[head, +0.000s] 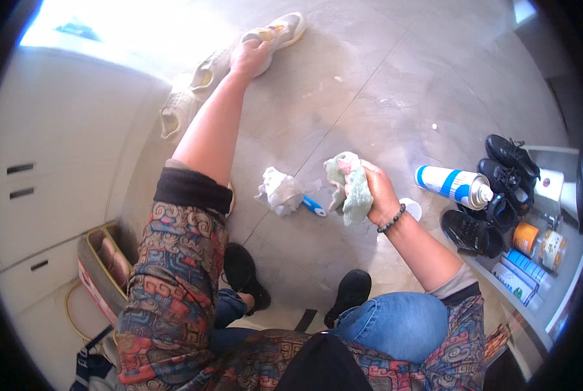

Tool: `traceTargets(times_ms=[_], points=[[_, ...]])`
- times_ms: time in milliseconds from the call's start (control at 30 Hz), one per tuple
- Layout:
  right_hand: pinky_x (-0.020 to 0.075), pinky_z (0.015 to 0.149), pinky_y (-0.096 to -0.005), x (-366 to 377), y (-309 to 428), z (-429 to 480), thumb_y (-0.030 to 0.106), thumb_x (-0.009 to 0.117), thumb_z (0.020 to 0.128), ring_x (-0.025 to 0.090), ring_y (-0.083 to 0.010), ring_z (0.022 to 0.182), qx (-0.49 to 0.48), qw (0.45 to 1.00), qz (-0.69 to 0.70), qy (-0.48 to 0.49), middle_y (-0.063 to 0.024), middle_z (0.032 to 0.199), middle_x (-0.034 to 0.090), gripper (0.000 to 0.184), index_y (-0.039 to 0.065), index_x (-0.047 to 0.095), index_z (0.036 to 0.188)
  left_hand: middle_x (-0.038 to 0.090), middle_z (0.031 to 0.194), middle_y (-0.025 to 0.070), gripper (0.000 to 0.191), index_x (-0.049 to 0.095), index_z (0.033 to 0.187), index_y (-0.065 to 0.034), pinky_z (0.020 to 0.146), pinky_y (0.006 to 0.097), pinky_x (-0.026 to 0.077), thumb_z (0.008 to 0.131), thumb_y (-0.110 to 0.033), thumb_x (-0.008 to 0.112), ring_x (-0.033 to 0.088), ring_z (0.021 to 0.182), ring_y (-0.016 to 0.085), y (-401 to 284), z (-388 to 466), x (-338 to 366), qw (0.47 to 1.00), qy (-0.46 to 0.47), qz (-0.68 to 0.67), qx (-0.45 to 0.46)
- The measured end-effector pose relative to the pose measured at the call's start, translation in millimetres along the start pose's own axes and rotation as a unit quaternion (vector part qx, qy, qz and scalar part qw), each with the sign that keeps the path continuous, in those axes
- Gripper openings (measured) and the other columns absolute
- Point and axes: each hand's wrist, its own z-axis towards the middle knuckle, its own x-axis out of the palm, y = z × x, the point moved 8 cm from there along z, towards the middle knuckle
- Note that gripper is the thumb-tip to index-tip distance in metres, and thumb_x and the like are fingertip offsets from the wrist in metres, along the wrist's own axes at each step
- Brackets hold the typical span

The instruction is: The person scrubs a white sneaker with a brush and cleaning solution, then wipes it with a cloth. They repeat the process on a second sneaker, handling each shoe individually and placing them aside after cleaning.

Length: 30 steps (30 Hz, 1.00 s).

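Note:
At the top of the view, my left hand [249, 58] grips a pale sneaker [290, 30] with yellow and pink accents by its opening. More white sneakers [211, 72] stand in a row beside it, along the cabinet side. My right hand [380, 191] is closed around a crumpled light-green and pink cloth [352, 190]. On the floor between my arms lies a wad of white tissue [279, 190], with a blue-and-white handle [314, 206] sticking out from it. Right of the cloth, a blue-and-white spray can [448, 184] lies on its side, and a white cap [411, 209] is near my right wrist.
Several black shoes [472, 233] are piled at the right, against an open drawer [572, 288] holding jars [553, 249] and packages. White cabinet drawers [47, 195] line the left. A bag [93, 273] stands below them. My black shoes [246, 276] rest on the grey tiled floor [394, 97].

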Motion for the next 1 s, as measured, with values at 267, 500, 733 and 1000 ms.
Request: traceTargets(times_ms=[267,500,733,1000], points=[[0.0546,0.069,-0.0308,-24,25,-36,0.015,0.044,0.096,0.065,-0.0192,0.082,-0.049,0.997,0.026,-0.055,-0.0101,0.099,0.064,0.025,0.001,0.057,0.110,0.067,0.096,0.0139,0.039,0.065,0.102,0.0012,0.073,0.0375,0.049,0.087,-0.034,0.059,0.064,0.083,0.022,7,53,40,0.996,-0.038,0.065,0.048],[0.0512,0.069,-0.0286,20,121,-51,0.016,0.047,0.096,0.063,-0.0167,0.079,-0.324,0.927,-0.157,-0.105,-0.0086,0.095,0.063,0.022,0.000,0.055,0.109,0.066,0.096,0.0093,0.021,0.059,0.106,-0.0043,0.083,0.0358,0.047,0.091,-0.017,0.052,0.063,0.088,0.018,-11,-59,59,0.720,0.183,-0.657,-0.130],[0.0446,0.088,-0.0391,120,141,-73,0.009,0.054,0.088,0.058,-0.0308,0.100,-0.681,0.477,-0.549,-0.087,-0.0142,0.110,0.059,0.030,0.003,0.057,0.117,0.054,0.128,0.0138,0.046,0.045,0.132,-0.0004,0.101,0.0427,0.041,0.097,-0.030,0.044,0.053,0.116,0.027,-136,-190,36,0.318,0.300,-0.899,-0.024],[0.0406,0.100,-0.0467,189,223,-86,0.002,0.053,0.081,0.054,-0.0372,0.115,-0.742,0.353,-0.558,-0.118,-0.0168,0.115,0.058,0.037,0.003,0.058,0.117,0.052,0.133,0.0113,0.039,0.046,0.130,-0.0018,0.104,0.0400,0.037,0.098,-0.022,0.040,0.052,0.120,0.024,-150,-251,36,0.507,0.229,-0.831,-0.033]])
